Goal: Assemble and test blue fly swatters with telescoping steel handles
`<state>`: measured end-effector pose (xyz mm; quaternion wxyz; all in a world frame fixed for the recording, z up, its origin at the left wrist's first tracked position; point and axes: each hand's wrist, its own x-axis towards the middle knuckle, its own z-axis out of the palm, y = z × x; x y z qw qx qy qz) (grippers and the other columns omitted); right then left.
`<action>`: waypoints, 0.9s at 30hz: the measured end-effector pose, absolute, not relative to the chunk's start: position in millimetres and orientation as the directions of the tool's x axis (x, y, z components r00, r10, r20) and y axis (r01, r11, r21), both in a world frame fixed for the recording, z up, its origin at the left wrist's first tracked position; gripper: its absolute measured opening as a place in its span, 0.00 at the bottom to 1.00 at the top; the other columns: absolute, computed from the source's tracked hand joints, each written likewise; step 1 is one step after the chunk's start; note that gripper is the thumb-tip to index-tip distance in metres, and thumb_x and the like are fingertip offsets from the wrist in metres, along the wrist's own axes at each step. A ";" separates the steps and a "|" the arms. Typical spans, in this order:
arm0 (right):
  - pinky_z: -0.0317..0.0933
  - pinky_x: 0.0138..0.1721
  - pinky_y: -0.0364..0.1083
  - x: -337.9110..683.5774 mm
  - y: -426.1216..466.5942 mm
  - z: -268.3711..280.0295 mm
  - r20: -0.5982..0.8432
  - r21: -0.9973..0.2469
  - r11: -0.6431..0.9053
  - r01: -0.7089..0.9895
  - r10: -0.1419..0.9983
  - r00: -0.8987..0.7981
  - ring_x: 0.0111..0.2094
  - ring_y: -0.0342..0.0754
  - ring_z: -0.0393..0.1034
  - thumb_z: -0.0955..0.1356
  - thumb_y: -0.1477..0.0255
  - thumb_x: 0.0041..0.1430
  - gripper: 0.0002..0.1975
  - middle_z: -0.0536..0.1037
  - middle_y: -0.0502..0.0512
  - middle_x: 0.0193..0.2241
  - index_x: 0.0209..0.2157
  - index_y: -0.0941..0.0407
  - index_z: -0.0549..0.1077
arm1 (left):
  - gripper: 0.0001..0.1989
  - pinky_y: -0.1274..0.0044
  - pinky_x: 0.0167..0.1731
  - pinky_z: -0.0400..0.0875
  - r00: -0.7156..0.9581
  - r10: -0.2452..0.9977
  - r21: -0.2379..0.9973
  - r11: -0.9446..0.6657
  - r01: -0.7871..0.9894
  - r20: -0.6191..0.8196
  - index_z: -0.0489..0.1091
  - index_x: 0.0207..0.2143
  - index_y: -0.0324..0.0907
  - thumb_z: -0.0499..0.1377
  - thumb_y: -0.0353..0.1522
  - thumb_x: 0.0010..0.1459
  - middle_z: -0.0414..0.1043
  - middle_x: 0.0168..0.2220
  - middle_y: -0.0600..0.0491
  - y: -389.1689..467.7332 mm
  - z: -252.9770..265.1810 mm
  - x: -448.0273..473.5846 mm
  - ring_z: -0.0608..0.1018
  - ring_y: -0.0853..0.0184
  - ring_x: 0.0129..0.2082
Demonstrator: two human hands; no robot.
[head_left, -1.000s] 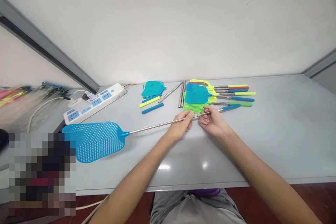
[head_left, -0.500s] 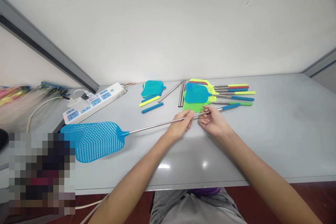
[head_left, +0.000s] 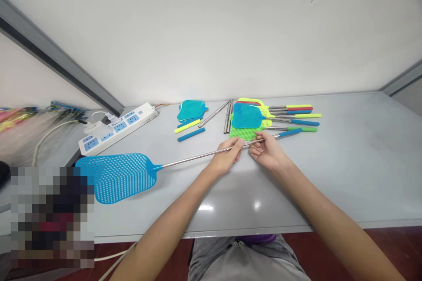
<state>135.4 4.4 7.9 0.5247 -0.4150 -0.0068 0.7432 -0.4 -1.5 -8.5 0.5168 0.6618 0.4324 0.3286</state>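
A blue fly swatter (head_left: 125, 178) with a long metal rod and a blue grip lies across in front of me, its perforated head to the left. My left hand (head_left: 229, 154) pinches the rod near its middle. Just to the right, my right hand (head_left: 266, 151) is closed on the same rod, close to the blue grip (head_left: 289, 133). Behind my hands lie several fly swatters in a pile: a blue head (head_left: 248, 117) rests on a green head (head_left: 242, 134) and yellow ones, with their handles pointing right.
Loose metal rods (head_left: 227, 118) lie left of the pile. Further left are loose swatter heads (head_left: 193, 111), a yellow grip (head_left: 187, 126) and a blue grip (head_left: 191, 135). A white power strip (head_left: 120, 127) with plugs and cables stands at left. The wall (head_left: 211, 30) bounds the table behind.
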 end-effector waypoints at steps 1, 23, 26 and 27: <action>0.40 0.09 0.36 135.4 4.5 7.6 -0.609 -0.444 -0.451 -0.774 0.786 -0.108 0.10 0.36 0.41 0.60 0.75 0.51 0.13 0.51 0.42 0.08 0.16 0.56 0.53 | 0.19 0.81 0.19 0.57 0.411 0.911 0.968 -0.093 0.232 -0.011 0.58 0.21 0.40 0.43 0.44 0.56 0.57 0.14 0.59 -1.6 -8.1 -0.4 0.62 0.74 0.16; 0.39 0.09 0.36 135.4 4.1 10.5 -0.639 -0.417 -0.466 -0.780 0.761 -0.114 0.10 0.36 0.40 0.61 0.75 0.50 0.14 0.51 0.42 0.08 0.16 0.56 0.52 | 0.21 0.80 0.20 0.56 0.393 0.919 0.939 -0.110 0.325 -0.029 0.57 0.20 0.40 0.42 0.44 0.57 0.57 0.15 0.59 -4.1 -1.8 0.0 0.63 0.73 0.18; 0.39 0.09 0.36 135.4 4.0 10.5 -0.640 -0.412 -0.470 -0.781 0.759 -0.119 0.10 0.36 0.41 0.60 0.75 0.51 0.14 0.50 0.42 0.08 0.16 0.56 0.51 | 0.21 0.80 0.20 0.56 0.390 0.920 0.939 -0.106 0.329 -0.033 0.57 0.20 0.40 0.42 0.44 0.56 0.56 0.15 0.59 -4.0 -2.0 0.0 0.63 0.73 0.17; 0.39 0.09 0.36 135.4 3.9 10.4 -0.641 -0.411 -0.470 -0.781 0.758 -0.120 0.10 0.36 0.41 0.60 0.75 0.51 0.14 0.50 0.42 0.08 0.16 0.56 0.51 | 0.21 0.80 0.19 0.56 0.388 0.921 0.938 -0.104 0.331 -0.035 0.57 0.20 0.40 0.42 0.44 0.56 0.56 0.15 0.59 -4.0 -2.3 -0.1 0.62 0.73 0.17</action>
